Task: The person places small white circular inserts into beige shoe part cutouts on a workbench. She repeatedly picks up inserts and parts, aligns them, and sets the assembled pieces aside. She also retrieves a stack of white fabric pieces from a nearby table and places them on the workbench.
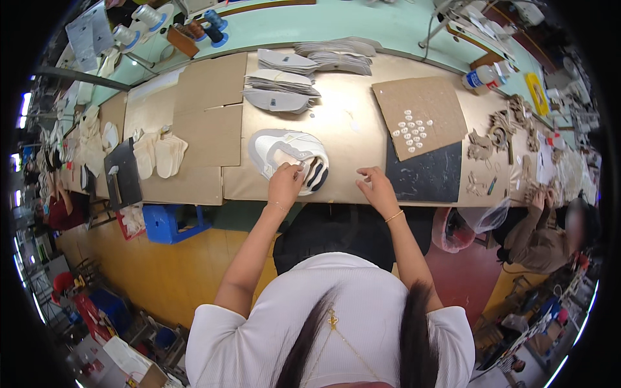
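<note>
Fingers bent, the left hand [288, 184] rests on the near part of a white-and-grey shoe upper [263, 147] with a dark strip at its right end. Thumb and forefinger come close together there; whether they pinch the edge or a small pale piece, or only press, I cannot tell. The upper lies flat towards the near edge of a pale, shiny worktable [354, 145], left of the middle.

Off to the right, the right hand [377, 189] hangs loosely open above the near edge, fingers parted and holding nothing visible, apart from the upper. Beyond it on the right, small rounded white pieces [414, 132] lie in rows on a brown cardboard sheet [388, 97], which partly covers a black flat board [424, 178]. At the far side are stacked grey curved panels [278, 100]; to the left, cream sock-shaped pieces [170, 155] lie near brown cardboard sheets [207, 136].

The step in hand looks like positioning or working a detail at the upper's right end, with the left hand steadying it. My judgement is that the next move calls for keeping that edge aligned and bringing the free hand in without shifting the upper.
</note>
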Demonstrator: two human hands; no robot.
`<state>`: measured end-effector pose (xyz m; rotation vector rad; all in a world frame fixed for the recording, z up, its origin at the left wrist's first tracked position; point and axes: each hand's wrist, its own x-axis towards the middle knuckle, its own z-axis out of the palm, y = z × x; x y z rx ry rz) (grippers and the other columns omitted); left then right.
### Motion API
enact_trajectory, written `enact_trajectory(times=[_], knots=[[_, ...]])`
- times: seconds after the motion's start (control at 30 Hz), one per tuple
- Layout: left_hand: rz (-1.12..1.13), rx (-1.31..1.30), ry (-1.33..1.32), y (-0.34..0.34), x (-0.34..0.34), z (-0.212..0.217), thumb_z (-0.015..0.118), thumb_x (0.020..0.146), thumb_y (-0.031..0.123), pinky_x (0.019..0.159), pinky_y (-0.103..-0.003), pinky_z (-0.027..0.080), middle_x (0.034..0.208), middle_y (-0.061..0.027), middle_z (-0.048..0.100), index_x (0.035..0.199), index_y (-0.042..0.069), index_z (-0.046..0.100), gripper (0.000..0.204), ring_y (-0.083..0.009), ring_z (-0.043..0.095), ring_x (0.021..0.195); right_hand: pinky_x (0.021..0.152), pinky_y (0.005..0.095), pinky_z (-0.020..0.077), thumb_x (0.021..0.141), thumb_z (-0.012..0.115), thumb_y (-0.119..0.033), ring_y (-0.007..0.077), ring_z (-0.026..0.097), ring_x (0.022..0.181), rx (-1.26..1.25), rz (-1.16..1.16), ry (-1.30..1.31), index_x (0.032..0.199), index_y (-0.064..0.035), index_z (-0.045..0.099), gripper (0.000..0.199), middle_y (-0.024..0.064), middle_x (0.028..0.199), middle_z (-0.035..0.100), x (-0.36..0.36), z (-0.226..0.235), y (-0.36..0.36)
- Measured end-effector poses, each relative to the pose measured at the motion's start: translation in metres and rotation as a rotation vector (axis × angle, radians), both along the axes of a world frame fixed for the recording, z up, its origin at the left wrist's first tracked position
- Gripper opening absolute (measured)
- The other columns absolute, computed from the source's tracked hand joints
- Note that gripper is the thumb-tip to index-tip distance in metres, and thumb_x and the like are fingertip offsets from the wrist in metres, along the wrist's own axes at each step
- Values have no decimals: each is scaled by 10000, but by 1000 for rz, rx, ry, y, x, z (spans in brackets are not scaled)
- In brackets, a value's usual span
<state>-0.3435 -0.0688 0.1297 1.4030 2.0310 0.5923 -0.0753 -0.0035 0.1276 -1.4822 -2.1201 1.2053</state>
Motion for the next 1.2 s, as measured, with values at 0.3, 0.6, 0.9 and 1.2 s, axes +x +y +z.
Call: enact_trajectory(times=[0.3,0.6,0.9,1.2], knots=[[-134,-7,215,5,20,-27,718,845,171,805,-454,528,1000,-195,634,955,15,710,191,-385,645,916,830,425,512,879,704,-176,353,639,937,-3,45,-67,1133,-70,666,277,139,1038,632,5,5,-88],[-130,100,110,-7,14,1,706,842,93,847,-461,495,1077,-211,549,992,-9,615,203,-409,591,971,821,425,505,886,699,-201,319,644,955,9,-173,-151,1144,-85,666,285,104,1058,643,53,18,-123],[-841,-397,-64,-23,57,-12,651,904,237,777,-466,532,880,-229,701,912,-5,706,248,-402,680,852,860,438,541,858,733,-238,341,664,968,-144,-338,-561,1090,-94,687,277,134,1041,647,109,-16,-152],[-929,-677,-11,-43,77,-88,508,919,207,851,-488,552,919,-270,701,892,-49,733,342,-425,695,892,878,490,536,913,615,-232,411,651,1003,-338,-32,-661,1063,-87,700,225,180,1083,635,202,-70,-78]])
